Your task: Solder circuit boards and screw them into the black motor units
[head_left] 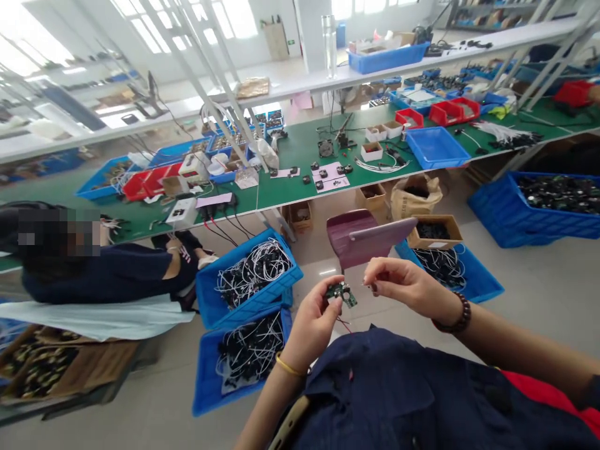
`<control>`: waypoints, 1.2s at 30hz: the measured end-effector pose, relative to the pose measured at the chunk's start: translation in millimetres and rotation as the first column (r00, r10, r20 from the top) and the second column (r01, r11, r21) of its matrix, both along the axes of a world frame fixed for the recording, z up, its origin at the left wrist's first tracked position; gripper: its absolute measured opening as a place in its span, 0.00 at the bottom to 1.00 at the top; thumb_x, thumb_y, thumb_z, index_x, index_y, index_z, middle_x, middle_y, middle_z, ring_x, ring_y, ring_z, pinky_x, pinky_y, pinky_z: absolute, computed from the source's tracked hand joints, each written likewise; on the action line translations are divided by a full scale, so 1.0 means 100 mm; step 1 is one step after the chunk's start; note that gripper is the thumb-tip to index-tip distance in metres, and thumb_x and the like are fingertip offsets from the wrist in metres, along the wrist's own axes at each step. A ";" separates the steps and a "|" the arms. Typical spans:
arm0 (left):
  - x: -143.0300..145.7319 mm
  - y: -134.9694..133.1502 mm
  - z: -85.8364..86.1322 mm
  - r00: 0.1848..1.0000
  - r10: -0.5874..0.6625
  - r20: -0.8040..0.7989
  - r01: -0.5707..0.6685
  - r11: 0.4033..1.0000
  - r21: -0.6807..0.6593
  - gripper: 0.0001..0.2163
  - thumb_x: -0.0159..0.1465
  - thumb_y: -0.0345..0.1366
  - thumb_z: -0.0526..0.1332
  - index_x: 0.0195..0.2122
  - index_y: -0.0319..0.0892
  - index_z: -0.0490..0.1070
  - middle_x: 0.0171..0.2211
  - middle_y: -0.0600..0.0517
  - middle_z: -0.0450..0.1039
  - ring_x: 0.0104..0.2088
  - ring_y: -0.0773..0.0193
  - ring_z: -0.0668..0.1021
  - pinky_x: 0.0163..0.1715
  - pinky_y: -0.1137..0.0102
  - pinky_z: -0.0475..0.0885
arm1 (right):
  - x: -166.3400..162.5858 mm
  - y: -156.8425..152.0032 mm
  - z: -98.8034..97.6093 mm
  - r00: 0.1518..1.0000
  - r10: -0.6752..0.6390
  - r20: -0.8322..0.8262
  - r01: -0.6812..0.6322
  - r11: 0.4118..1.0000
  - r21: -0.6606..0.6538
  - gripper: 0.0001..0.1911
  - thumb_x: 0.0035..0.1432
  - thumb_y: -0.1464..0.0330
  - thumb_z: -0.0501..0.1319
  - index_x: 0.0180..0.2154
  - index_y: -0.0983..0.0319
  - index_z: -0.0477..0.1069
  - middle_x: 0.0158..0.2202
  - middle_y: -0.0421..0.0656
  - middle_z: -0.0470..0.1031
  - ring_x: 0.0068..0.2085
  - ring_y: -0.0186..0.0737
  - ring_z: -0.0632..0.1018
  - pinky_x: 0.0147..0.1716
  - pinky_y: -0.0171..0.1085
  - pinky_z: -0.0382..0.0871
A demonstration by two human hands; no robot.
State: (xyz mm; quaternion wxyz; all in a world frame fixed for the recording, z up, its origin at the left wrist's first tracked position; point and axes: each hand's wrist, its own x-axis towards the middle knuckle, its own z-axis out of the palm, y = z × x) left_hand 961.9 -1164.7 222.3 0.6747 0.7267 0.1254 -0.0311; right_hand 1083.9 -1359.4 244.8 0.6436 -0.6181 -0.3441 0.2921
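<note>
The left hand (307, 328), with a yellow band (288, 365) at its wrist, grips a small green circuit board (347, 299) between thumb and fingers, in front of the wearer's dark blue jacket (398, 381). Red and black wires (344, 324) show just below the board. The right hand (407, 284), a dark beaded bracelet (462, 314) on its wrist, is raised just beside the board, apart from it, with thumb and index finger drawn together; whether they pinch something tiny I cannot tell.

Beyond the hands stands a purple chair (349, 242). To its left on the floor are two blue crates (200, 384) of black parts with white cables (255, 337). To its right, a cardboard box (439, 244) sits over another blue bin of cabled parts, with a woven sack (396, 201) behind it. A seated person (107, 269) in dark clothing is at the far left, by the counter.

The green counter (300, 137) runs across the view. On it, small black fans lie on and around a pale pink sheet (328, 170); a larger black fan (325, 148) stands behind them. A blue tray (438, 150) and red bins (444, 114) are farther right. Above, a white shelf (300, 89) carries a long blue bin (389, 60), and bright windows (237, 15) line the far wall.
</note>
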 end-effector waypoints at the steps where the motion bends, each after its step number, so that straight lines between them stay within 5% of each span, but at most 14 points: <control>1: 0.10 0.21 -0.02 1.000 0.017 0.019 -0.017 0.999 0.030 0.20 0.66 0.38 0.60 0.58 0.40 0.69 0.45 0.45 0.76 0.42 0.57 0.77 0.43 0.65 0.73 | 0.10 0.23 -0.02 0.998 -0.008 0.065 0.008 1.000 -0.013 0.08 0.65 0.63 0.64 0.39 0.62 0.75 0.33 0.40 0.71 0.33 0.34 0.72 0.33 0.35 0.69; 7: 0.76 1.61 -0.03 0.990 0.018 0.142 -0.048 0.976 0.211 0.19 0.67 0.35 0.58 0.59 0.40 0.69 0.56 0.41 0.74 0.54 0.51 0.76 0.57 0.58 0.70 | 0.71 1.71 -0.04 0.901 -0.091 0.424 0.162 0.978 -0.134 0.07 0.62 0.73 0.60 0.42 0.61 0.72 0.34 0.41 0.74 0.34 0.35 0.74 0.37 0.35 0.70; 12: 1.28 2.60 0.03 0.990 -0.036 0.137 -0.007 0.954 0.300 0.18 0.67 0.32 0.57 0.58 0.40 0.70 0.56 0.42 0.74 0.55 0.52 0.76 0.58 0.56 0.69 | 1.22 2.73 -0.08 0.970 -0.015 0.243 0.062 0.981 -0.185 0.03 0.62 0.71 0.61 0.40 0.62 0.71 0.34 0.40 0.75 0.34 0.34 0.74 0.36 0.34 0.70; 16: 1.72 3.10 -0.02 0.994 -0.058 0.089 0.032 0.962 0.271 0.18 0.67 0.32 0.58 0.58 0.41 0.70 0.54 0.42 0.75 0.53 0.53 0.77 0.56 0.57 0.71 | 1.60 3.23 -0.22 0.999 -0.039 -0.017 0.036 0.986 -0.164 0.09 0.62 0.64 0.65 0.39 0.62 0.70 0.32 0.39 0.73 0.31 0.32 0.73 0.32 0.32 0.69; 19: 2.10 3.33 -0.08 0.995 -0.072 0.070 0.051 0.963 0.263 0.18 0.66 0.32 0.58 0.57 0.41 0.71 0.54 0.43 0.76 0.52 0.53 0.77 0.54 0.59 0.72 | 1.91 3.43 -0.31 0.997 -0.077 -0.014 0.074 0.983 -0.171 0.10 0.63 0.62 0.65 0.39 0.62 0.72 0.33 0.40 0.75 0.33 0.34 0.74 0.33 0.33 0.70; 24: 2.79 3.52 -0.13 0.988 -0.130 0.078 0.098 0.941 0.325 0.19 0.66 0.32 0.57 0.58 0.40 0.70 0.54 0.42 0.75 0.50 0.54 0.78 0.52 0.60 0.73 | 2.50 3.55 -0.35 0.944 -0.096 0.316 0.149 0.978 -0.147 0.06 0.67 0.69 0.61 0.42 0.61 0.76 0.37 0.44 0.76 0.38 0.36 0.75 0.40 0.36 0.72; 30: 3.65 3.53 -0.10 0.978 -0.184 0.102 0.124 0.895 0.429 0.19 0.67 0.31 0.56 0.58 0.38 0.69 0.51 0.42 0.75 0.51 0.54 0.77 0.56 0.59 0.71 | 3.29 3.58 -0.39 0.950 -0.122 0.286 0.177 0.969 -0.174 0.06 0.66 0.69 0.62 0.44 0.63 0.73 0.39 0.45 0.78 0.38 0.37 0.78 0.39 0.36 0.75; 36: 4.29 3.52 -0.10 0.963 -0.244 0.111 0.157 0.851 0.502 0.19 0.67 0.31 0.55 0.59 0.39 0.69 0.52 0.42 0.75 0.53 0.54 0.77 0.58 0.60 0.71 | 3.89 3.61 -0.45 0.808 -0.135 0.574 0.241 0.964 -0.113 0.03 0.67 0.69 0.62 0.42 0.62 0.73 0.37 0.45 0.77 0.38 0.40 0.77 0.40 0.38 0.74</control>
